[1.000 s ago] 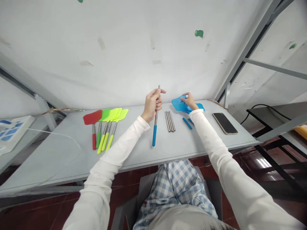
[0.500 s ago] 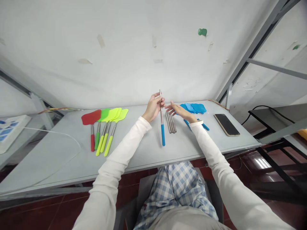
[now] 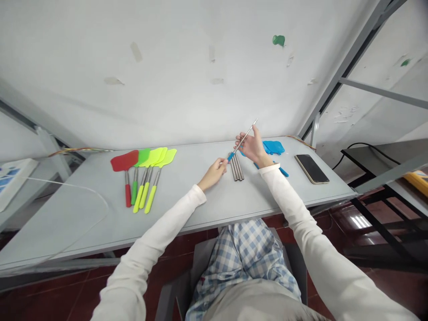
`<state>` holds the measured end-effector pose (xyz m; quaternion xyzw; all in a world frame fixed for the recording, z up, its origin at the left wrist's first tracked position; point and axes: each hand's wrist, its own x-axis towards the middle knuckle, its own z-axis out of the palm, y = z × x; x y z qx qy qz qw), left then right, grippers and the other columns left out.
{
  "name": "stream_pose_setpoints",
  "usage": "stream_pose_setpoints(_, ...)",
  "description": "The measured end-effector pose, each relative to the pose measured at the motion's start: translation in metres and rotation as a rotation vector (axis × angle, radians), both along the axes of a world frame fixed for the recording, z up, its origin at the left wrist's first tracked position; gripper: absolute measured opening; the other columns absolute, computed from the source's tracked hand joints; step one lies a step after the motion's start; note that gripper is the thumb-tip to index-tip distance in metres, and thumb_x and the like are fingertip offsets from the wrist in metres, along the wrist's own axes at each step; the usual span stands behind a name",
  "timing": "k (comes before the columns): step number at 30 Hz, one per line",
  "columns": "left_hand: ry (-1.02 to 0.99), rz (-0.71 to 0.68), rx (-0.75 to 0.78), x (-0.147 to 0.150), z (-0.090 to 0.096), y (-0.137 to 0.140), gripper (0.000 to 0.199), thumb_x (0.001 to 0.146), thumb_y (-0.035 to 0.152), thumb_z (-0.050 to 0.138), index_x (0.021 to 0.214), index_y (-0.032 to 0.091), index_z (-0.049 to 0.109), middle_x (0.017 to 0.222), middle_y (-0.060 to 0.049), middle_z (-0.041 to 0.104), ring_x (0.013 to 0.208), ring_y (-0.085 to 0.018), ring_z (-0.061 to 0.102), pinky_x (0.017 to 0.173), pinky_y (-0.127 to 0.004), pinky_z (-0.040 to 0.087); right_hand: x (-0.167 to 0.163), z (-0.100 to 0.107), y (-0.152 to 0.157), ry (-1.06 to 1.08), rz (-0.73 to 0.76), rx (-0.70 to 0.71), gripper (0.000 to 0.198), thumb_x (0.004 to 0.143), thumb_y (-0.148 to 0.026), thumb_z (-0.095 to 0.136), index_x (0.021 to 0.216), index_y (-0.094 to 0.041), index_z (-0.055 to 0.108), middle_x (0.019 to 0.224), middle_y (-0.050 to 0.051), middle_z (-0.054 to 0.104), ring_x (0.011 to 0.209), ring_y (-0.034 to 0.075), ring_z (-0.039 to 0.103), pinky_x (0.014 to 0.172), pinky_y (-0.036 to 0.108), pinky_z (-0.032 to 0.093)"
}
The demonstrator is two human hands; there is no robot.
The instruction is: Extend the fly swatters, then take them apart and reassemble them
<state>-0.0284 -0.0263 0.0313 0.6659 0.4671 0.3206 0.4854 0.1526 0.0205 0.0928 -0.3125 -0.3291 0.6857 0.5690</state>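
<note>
My left hand (image 3: 214, 173) pinches the blue handle of a thin metal rod (image 3: 246, 133). The rod slants up and to the right, above the table. My right hand (image 3: 253, 147) is around the rod's upper part, palm turned up, with its fingers apart; whether they touch the rod is hard to tell. Just below lie several bare metal tubes (image 3: 236, 168), side by side. Partly hidden behind my right hand are blue swatter heads (image 3: 274, 147) and blue handles (image 3: 283, 169).
On the left of the grey table (image 3: 187, 209) lie a red fly swatter (image 3: 125, 161), a green one (image 3: 143, 156) and several yellow-green fly swatters (image 3: 169, 157). A phone (image 3: 311, 168) rests at the right. A thin white cable (image 3: 100, 196) crosses the left end. The wall (image 3: 187, 89) stands behind.
My left hand has moved down from the rod's metal part to its blue handle. The rod has swung from upright to slanting right, and my right hand has turned palm up beside it.
</note>
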Motion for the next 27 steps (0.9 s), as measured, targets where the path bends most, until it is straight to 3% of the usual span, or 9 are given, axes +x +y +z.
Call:
stream_pose_setpoints(2,0.042,0.07,0.081,-0.007,-0.007,0.0,0.038,0.091,0.053,0.041,0.1,0.018,0.055,0.065,0.004,0.048,0.051,-0.008,0.039,0.05,-0.02,0.032,0.01,-0.009,0.009,0.068,-0.049,-0.065,0.049,0.088,-0.067,0.033,0.07,-0.023,0.044,0.065,0.0,0.051,0.061,0.015,0.05,0.064,0.032,0.049)
stream_pose_setpoints(5,0.087,0.101,0.158,-0.017,-0.01,0.001,0.038,0.089,0.053,0.043,0.098,0.018,0.057,0.071,0.002,0.053,0.059,-0.01,0.044,0.057,-0.022,0.035,0.022,-0.021,0.019,0.139,-0.092,-0.142,0.044,0.091,-0.058,0.029,0.067,-0.023,0.04,0.063,-0.001,0.05,0.061,0.014,0.049,0.067,0.033,0.049)
stream_pose_setpoints(9,0.116,0.131,0.257,-0.026,-0.01,-0.002,0.033,0.09,0.049,0.043,0.099,0.02,0.055,0.084,-0.001,0.059,0.074,-0.012,0.051,0.07,-0.023,0.039,0.027,-0.021,0.019,0.094,-0.136,-0.122,0.037,0.088,-0.052,0.033,0.067,-0.023,0.04,0.065,0.001,0.053,0.068,0.017,0.053,0.068,0.036,0.049)
stream_pose_setpoints(13,0.105,0.139,0.315,-0.015,-0.006,-0.007,0.025,0.091,0.044,0.042,0.098,0.022,0.052,0.073,0.003,0.053,0.064,-0.011,0.045,0.065,-0.023,0.036,0.003,-0.019,0.014,0.139,-0.161,-0.096,0.031,0.088,-0.044,0.028,0.072,-0.023,0.045,0.069,0.001,0.056,0.068,0.017,0.055,0.066,0.034,0.048)
stream_pose_setpoints(16,0.083,0.168,0.325,0.002,0.003,-0.007,0.022,0.092,0.043,0.042,0.093,0.022,0.049,0.066,0.005,0.049,0.056,-0.01,0.041,0.06,-0.022,0.034,-0.026,-0.03,0.011,0.225,-0.157,-0.097,0.038,0.088,-0.049,0.02,0.072,-0.023,0.044,0.069,0.001,0.057,0.061,0.016,0.052,0.059,0.032,0.045)
stream_pose_setpoints(19,0.124,0.204,0.337,0.009,0.012,-0.002,0.019,0.091,0.04,0.045,0.089,0.022,0.05,0.069,0.003,0.054,0.059,-0.012,0.046,0.061,-0.023,0.036,-0.04,-0.042,0.008,0.288,-0.193,-0.168,0.039,0.088,-0.05,0.018,0.07,-0.024,0.039,0.061,-0.001,0.05,0.055,0.015,0.047,0.055,0.03,0.043)
stream_pose_setpoints(23,0.345,0.187,0.405,0.0,0.011,0.005,0.02,0.09,0.041,0.048,0.09,0.022,0.053,0.071,-0.001,0.058,0.067,-0.017,0.054,0.064,-0.026,0.036,-0.035,-0.043,0.0,0.427,-0.195,-0.215,0.042,0.088,-0.057,0.02,0.069,-0.024,0.037,0.055,-0.004,0.041,0.051,0.014,0.042,0.055,0.031,0.045)
stream_pose_setpoints(25,0.42,0.167,0.436,-0.004,0.008,0.006,0.024,0.091,0.045,0.046,0.084,0.023,0.052,0.067,-0.001,0.056,0.065,-0.018,0.054,0.062,-0.027,0.035,-0.032,-0.038,-0.002,0.452,-0.234,-0.22,0.042,0.089,-0.057,0.024,0.063,-0.025,0.029,0.048,-0.007,0.03,0.044,0.012,0.031,0.046,0.027,0.039)
stream_pose_setpoints(27,0.377,0.1,0.396,-0.005,0.006,0.003,0.032,0.091,0.05,0.045,0.075,0.023,0.048,0.061,0.0,0.051,0.058,-0.017,0.05,0.058,-0.026,0.034,-0.031,-0.033,-0.003,0.424,-0.279,-0.231,0.043,0.091,-0.051,0.032,0.061,-0.024,0.018,0.044,-0.009,0.016,0.039,0.01,0.015,0.038,0.023,0.026)
